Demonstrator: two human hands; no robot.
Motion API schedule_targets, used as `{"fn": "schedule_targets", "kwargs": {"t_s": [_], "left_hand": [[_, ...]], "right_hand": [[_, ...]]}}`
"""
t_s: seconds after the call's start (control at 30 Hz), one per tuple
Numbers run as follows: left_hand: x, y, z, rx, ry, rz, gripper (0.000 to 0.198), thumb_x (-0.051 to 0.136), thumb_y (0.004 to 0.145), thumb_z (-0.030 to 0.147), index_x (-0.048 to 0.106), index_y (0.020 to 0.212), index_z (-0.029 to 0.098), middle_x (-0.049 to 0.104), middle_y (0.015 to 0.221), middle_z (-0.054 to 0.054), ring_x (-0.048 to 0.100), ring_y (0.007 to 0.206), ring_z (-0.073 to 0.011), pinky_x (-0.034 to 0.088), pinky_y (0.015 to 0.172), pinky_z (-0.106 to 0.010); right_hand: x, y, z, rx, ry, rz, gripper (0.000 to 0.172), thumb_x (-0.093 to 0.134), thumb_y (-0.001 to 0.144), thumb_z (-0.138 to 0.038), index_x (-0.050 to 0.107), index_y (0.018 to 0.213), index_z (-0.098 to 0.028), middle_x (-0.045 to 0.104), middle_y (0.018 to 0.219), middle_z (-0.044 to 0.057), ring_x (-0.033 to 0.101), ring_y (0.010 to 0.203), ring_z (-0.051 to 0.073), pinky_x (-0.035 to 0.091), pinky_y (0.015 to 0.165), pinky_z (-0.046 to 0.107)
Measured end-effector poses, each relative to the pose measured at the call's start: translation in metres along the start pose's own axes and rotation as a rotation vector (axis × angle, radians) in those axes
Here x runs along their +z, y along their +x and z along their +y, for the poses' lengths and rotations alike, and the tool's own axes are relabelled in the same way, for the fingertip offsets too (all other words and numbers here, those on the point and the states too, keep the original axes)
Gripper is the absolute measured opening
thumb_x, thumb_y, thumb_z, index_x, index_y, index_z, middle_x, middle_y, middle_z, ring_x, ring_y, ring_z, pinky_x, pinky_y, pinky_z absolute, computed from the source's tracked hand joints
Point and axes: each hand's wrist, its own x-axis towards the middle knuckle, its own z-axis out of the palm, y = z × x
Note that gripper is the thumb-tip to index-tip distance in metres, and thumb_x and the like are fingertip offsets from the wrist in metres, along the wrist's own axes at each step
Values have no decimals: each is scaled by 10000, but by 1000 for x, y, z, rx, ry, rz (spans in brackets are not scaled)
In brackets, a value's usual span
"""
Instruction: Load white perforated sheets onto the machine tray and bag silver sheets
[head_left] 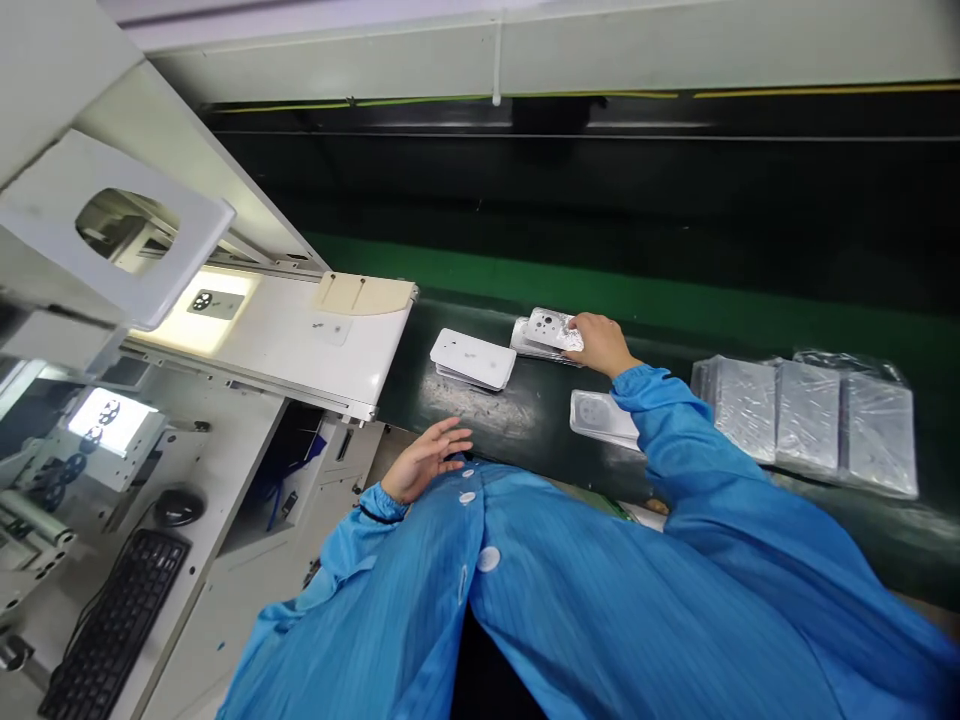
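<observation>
In the head view my right hand [602, 345] pinches the right end of a silvery phone back cover [550, 328] with round camera holes. That cover sits over a small stack of similar covers [523, 340] on the dark bench. My left hand [427, 460] is held palm up in front of my body with its fingers apart and nothing in it. Left of the right hand lies a stack of white phone covers [472, 358]. Near my right forearm is another pile of pale covers [600, 415], partly hidden by the blue sleeve.
Plastic-wrapped packs [808, 415] stand on the bench at the right. To the left a white conveyor [360, 350] carries covers, one on a lit section [217, 303]. A white machine guard [124, 225] juts out above it. A keyboard [112, 620] and mouse [178, 506] are lower left.
</observation>
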Motion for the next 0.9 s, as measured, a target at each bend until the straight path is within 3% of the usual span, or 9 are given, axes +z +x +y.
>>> {"fn": "schedule_targets", "kwargs": {"t_s": [0.1,0.2,0.33,0.47,0.63,0.9], "left_hand": [[1,-4,-15,19,-48,14,465,678,784,267,555,1227,196,607,1272,-110,613,1102,-218,494,862,-321],[0,-9,-23,44,-78,34,450,684,781,264,571,1211,193,616,1264,-111,618,1101,-224,490,869,-327],[-4,-16,-28,82,-96,57,426,673,786,255,583,1199,195,627,1256,-111,625,1091,-219,486,874,-329],[-6,-21,-28,90,-113,68,409,672,786,253,589,1181,192,648,1225,-109,641,1057,-205,490,865,-321],[-9,-21,-25,105,-120,61,408,686,779,257,593,1169,185,660,1202,-110,650,1035,-200,490,856,-316],[-16,-19,-20,132,-39,59,431,723,753,283,589,1155,199,686,1112,-82,661,977,-180,494,830,-294]], "right_hand": [[22,13,2,37,6,-74,476,700,729,-270,527,1160,-166,526,1277,154,445,1196,345,317,1012,630],[38,24,-2,77,15,-176,532,758,690,-315,519,1157,-225,454,1386,113,344,1289,389,244,989,748],[48,32,-4,164,36,-269,719,820,630,-369,467,1244,-244,277,1516,122,230,1335,483,368,876,753],[49,35,-4,212,56,-307,709,783,686,-323,434,1300,-257,380,1427,120,359,1268,411,453,872,635],[48,39,-1,275,94,-283,545,656,835,-386,459,1313,-213,433,1351,103,406,1242,324,406,976,563],[47,38,3,382,333,-183,408,607,885,-406,547,1216,-175,506,1288,94,468,1196,275,394,998,526]]}}
